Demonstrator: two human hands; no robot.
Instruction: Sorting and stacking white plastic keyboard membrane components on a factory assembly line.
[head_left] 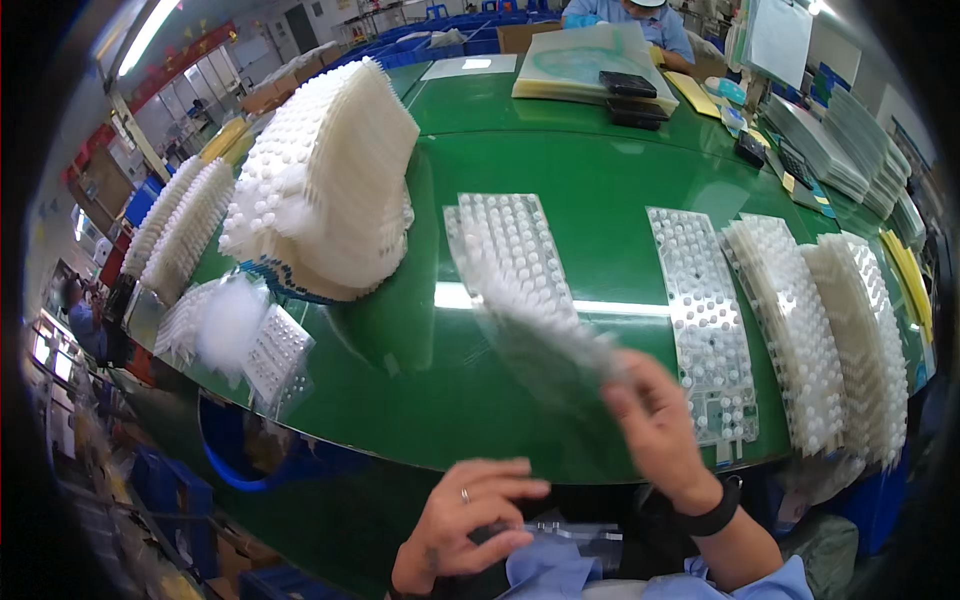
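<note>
Green tabletop [600, 170] separates sheet [535, 315] edge from tall stack [320, 170].

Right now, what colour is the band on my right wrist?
The wristband is black; it shows best in the head view.

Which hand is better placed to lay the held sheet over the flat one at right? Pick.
Probably the right hand: it grips the held sheet and is nearer the flat sheet; the left hand looks empty.

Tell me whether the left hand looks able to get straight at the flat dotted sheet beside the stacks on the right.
Probably not: the left hand looks empty, but the right hand, holding a blurred sheet, stands between it and the flat dotted sheet.
</note>
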